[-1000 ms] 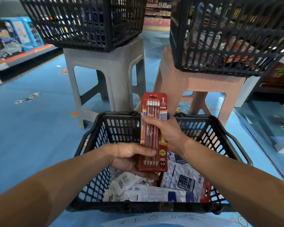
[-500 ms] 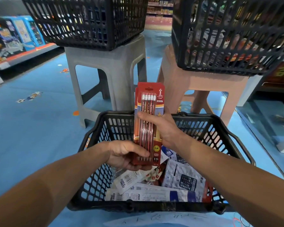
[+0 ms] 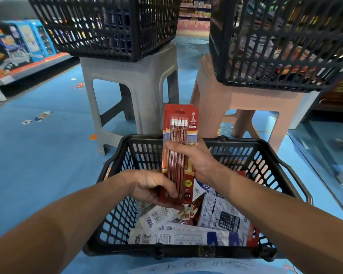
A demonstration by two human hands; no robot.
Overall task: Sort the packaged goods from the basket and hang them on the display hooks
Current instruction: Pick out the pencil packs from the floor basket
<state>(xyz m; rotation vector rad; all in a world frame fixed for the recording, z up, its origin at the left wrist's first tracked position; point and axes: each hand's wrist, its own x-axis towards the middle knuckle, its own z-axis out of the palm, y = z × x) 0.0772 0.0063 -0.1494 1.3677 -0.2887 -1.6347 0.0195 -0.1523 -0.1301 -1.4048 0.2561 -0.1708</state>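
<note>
1. Red card-backed pencil pack (image 3: 176, 131): held upright above the black basket (image 3: 206, 251). Its long axis is vertical, with the eraser ends and the hang hole (image 3: 179, 111) at the top and the printed face toward the camera. A second card edge shows behind its left side; whether this is one pack or two cannot be told.
2. Right hand (image 3: 200, 161): grips the pack at mid-length from its right edge, with the fingers curled across the front face. The thumb is hidden behind the card.
3. Left hand (image 3: 151, 186): holds the bottom end, with the thumb pressed over the lower front and the fingers curled beneath.
4. Governing relation: the hang hole lies straight above both hands, at the end farthest from the left hand. The right hand is the nearer of the two. The top end stands free of fingers, so hanging probably calls for the right hand to carry the pack while the left lets go.
5. No display hook is in view, so the direction of travel cannot be told.
6. Calculator pack (image 3: 226, 216): lies flat in the basket below, among white barcoded packets.
</note>
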